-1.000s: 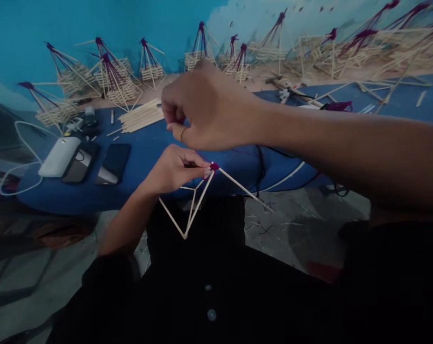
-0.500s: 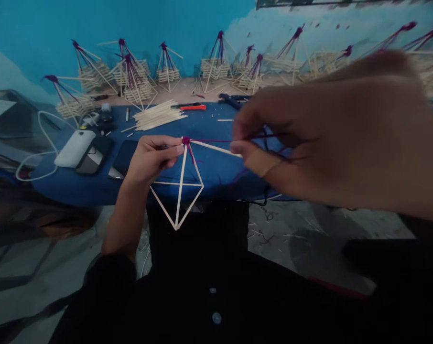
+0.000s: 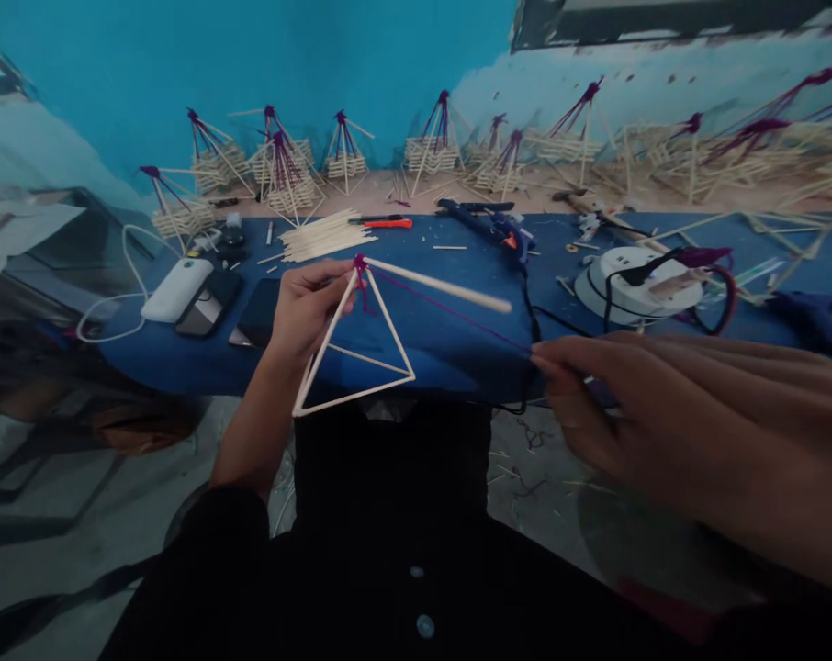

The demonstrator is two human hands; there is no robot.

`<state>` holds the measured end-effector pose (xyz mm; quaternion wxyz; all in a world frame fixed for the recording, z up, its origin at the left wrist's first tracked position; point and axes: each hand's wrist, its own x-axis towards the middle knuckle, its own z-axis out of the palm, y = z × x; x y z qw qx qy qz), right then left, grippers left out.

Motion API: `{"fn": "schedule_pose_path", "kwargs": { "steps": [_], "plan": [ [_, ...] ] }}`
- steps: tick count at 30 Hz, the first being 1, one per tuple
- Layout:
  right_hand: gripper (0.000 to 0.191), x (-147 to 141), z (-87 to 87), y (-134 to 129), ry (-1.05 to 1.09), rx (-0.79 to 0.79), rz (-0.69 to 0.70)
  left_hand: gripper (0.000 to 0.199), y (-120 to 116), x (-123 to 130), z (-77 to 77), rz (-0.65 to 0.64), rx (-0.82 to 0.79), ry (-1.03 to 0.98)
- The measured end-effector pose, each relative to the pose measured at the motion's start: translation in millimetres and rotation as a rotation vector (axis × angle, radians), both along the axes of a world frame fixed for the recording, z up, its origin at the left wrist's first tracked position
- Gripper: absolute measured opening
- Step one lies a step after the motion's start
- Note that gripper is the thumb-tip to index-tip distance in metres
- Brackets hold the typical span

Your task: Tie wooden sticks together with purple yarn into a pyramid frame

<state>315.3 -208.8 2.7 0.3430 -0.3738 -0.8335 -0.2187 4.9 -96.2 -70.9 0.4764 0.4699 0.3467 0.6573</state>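
Thin pale wooden sticks form a pyramid-shaped frame (image 3: pixel 355 397), its top joint wrapped in purple yarn. My left hand (image 3: pixel 311 308) pinches that wrapped joint between thumb and fingers. One thicker-looking stick juts from the joint to the right, its far end free. A strand of purple yarn (image 3: pixel 450 310) runs taut from the joint down to my right hand (image 3: pixel 670 413), whose thumb and forefinger are closed on it. A short purple tail dangles below the joint. My right hand is slightly blurred, lower and nearer than the frame's top.
Several stick structures with purple tops (image 3: pixel 444 138) line the wall. On the blue table (image 3: pixel 416 321) lie a bundle of sticks (image 3: pixel 326 235), an orange cutter (image 3: pixel 387 222), a glue gun (image 3: pixel 489 225), a white power bank (image 3: pixel 177 289), phones and a round white power strip (image 3: pixel 636 285).
My right hand has moved right and down, drawing the yarn out at a downward slant. The frame has turned in my left hand, and the view has shifted, showing more of the table's right side.
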Motion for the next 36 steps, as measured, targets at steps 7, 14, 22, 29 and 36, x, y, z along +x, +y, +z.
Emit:
{"fn": "schedule_pose_path", "kwargs": {
  "steps": [7,14,22,29,36],
  "plan": [
    [0.011,4,-28.5,26,-0.023,0.049,0.052,0.02,-3,12,-0.2,-0.146,-0.019,-0.135],
    [0.016,-9,-68.8,40,0.071,-0.424,0.274,0.019,-4,32,0.1,-0.233,-0.158,-0.238],
    [0.016,-26,-87.2,56,0.189,-0.763,0.434,0.024,-9,41,-8.9,-0.314,-0.3,-0.287],
    [0.012,-52,-102.7,63,0.51,-0.979,0.635,0.038,-5,46,-17.7,-0.323,-0.181,-0.221],
    [0.01,-64,-109.4,69,0.635,-0.681,0.47,0.059,0,46,-18.8,-0.274,-0.097,-0.037]
  ]
}}
